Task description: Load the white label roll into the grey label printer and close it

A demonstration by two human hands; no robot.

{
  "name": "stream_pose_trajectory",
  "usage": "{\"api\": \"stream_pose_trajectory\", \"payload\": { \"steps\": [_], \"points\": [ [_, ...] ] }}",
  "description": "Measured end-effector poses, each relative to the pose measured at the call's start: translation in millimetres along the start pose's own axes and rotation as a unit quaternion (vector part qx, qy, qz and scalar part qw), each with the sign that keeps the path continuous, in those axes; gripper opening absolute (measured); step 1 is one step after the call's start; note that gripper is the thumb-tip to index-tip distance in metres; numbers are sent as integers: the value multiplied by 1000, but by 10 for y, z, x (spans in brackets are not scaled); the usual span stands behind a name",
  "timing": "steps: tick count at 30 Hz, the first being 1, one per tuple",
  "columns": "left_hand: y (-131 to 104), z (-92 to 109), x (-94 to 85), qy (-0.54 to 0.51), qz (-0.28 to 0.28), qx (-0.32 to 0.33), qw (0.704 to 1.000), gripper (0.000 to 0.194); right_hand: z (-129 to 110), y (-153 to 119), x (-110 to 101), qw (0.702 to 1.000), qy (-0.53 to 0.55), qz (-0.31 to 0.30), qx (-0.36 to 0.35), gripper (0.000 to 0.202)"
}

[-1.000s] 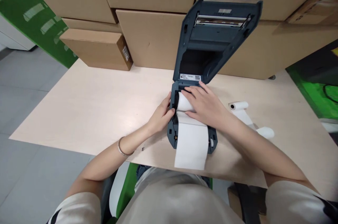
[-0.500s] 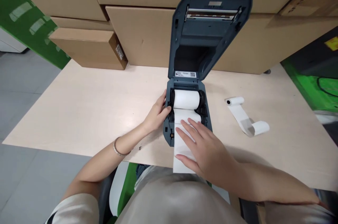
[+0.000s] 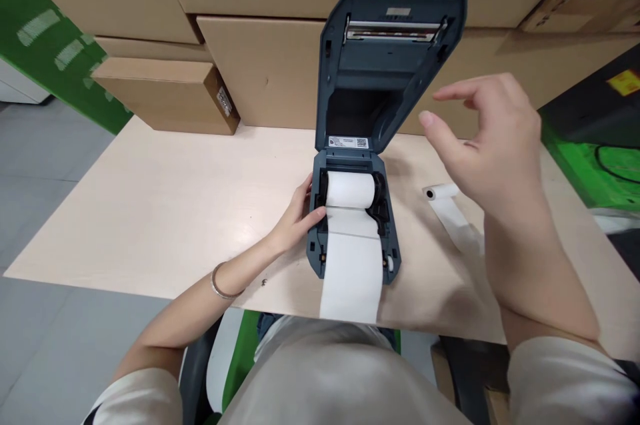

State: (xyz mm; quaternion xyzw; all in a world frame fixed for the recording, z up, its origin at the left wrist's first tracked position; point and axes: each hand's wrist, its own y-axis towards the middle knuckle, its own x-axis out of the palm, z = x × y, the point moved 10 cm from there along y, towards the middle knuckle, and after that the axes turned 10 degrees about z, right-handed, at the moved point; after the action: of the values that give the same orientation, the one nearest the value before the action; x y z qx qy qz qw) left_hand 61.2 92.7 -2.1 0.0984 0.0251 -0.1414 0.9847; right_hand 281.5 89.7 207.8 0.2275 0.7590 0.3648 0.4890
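Here's the left hand [image 3: 295, 221], thumb laid over the near-left rim of the printer [image 3: 315, 255], fingers along its outer side: a narrow, steadying hold. And there's the printer, upright on the table [image 3: 175, 198], close to the person's edge, its lid [image 3: 385, 68] swung up and leaning back. That base looks stiff and fairly heavy, smooth plastic; it would want a palm on each side wall, low down, rather than a pull on the lid, where the hinge looks the weaker part.

Inside we go, and between the black holders sits the white paper roll [image 3: 351, 189], with its paper strip [image 3: 351, 278] running out over the front and hanging past the table's edge. Light, soft stuff, this: likely to crease if pinched in the middle, so the side edges are the place for fingertips, with a light touch, flat and square.

Over to the right hand [image 3: 505, 138], up in the air beside the lid, thumb and forefinger well apart, nothing between them. Lower down lies the loose roll [image 3: 443, 192], its tail going off behind the forearm. Small and light, probably quick to roll; the two ends of its core look the safest hold.
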Motion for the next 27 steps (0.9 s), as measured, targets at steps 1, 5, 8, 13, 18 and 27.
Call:
{"api": "stream_pose_trajectory", "payload": {
  "steps": [1, 5, 8, 13, 18, 27],
  "points": [
    [-14, 18, 18, 0, -9, 2, 1000, 81, -66, -8, 74, 1000, 3, -9, -22, 25],
    [-46, 68, 50, 7, -31, 8, 999, 83, -722, -559, 449, 966, 77, -165, -181, 26],
    [-44, 75, 36, 17, -28, 9, 999, 83, -1073, -1092, 564, 931, 70, -251, -255, 32],
    [-47, 30, 25, 18, -19, -1, 1000, 85, -1166, -1396, 583, 921, 51, -272, -275, 37],
    [-44, 33, 34, -3, -18, 1, 1000, 88, -1122, -1342, 502, 915, 89, -262, -294, 34],
    [-69, 59, 82, -3, -26, -50, 998, 104, 378, 20, 19, 982, 111, 149, 26, 28]
  ]
}}
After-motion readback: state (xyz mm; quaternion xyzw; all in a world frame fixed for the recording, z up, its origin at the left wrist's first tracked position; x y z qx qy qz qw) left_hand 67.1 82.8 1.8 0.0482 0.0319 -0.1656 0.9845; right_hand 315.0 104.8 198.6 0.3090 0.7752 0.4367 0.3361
